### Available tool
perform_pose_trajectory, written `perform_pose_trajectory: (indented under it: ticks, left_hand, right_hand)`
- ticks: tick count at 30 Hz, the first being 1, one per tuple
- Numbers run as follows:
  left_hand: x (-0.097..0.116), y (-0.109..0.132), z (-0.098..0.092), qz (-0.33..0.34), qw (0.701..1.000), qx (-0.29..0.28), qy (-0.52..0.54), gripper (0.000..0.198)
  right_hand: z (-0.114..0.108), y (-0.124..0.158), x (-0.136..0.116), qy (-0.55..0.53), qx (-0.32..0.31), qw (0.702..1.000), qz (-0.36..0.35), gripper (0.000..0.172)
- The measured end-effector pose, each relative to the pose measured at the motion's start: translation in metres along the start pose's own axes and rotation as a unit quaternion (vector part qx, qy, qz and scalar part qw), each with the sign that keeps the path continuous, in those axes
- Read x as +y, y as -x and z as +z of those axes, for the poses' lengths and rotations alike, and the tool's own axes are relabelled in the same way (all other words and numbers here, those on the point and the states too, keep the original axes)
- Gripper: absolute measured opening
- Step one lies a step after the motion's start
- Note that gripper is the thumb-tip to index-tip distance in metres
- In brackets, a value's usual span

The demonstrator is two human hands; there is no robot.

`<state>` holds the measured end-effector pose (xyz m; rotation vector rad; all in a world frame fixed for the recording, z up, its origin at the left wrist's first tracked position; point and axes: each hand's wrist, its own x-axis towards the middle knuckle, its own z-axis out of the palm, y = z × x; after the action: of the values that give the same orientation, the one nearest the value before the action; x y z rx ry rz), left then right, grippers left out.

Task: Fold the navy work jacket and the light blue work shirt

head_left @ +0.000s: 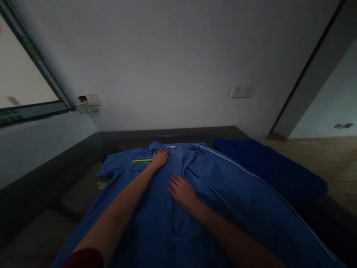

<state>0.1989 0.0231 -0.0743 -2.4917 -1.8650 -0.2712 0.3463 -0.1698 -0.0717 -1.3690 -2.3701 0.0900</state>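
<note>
A blue short-sleeved work shirt (156,208) lies spread out before me, its collar at the far side. Across its left chest runs a yellow-green stripe, and a pale piping line follows its right side. My left hand (160,158) rests on the shirt just below the collar, fingers stretched forward. Lower down, near the front placket, my right hand (182,190) lies with its fingers spread on the cloth. Folds gather in the fabric between the collar and my right hand. Neither hand appears to grip anything.
A darker blue folded cloth (262,167) lies to the right of the shirt. The dark table (167,133) meets a pale wall with a double socket (242,92). More sockets (88,103) and a window are at the left. A wooden floor shows at the right.
</note>
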Motion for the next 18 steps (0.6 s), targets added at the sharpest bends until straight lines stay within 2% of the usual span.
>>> perform_pose_trajectory:
  ticks: [6, 11, 18]
  left_hand:
    - [0.001, -0.015, -0.010, 0.004, 1.000, -0.023, -0.020, 0.044]
    - [0.001, -0.023, -0.009, -0.002, 0.999, -0.022, -0.027, 0.044]
    - [0.015, -0.013, -0.009, 0.004, 1.000, 0.019, -0.013, 0.045]
  right_hand:
    - [-0.002, 0.001, -0.001, 0.004, 0.001, 1.000, -0.010, 0.037]
    - [-0.004, 0.001, -0.001, -0.012, 0.006, 1.000, -0.004, 0.039]
    - [-0.004, 0.001, 0.000, -0.015, 0.008, 1.000, -0.009, 0.038]
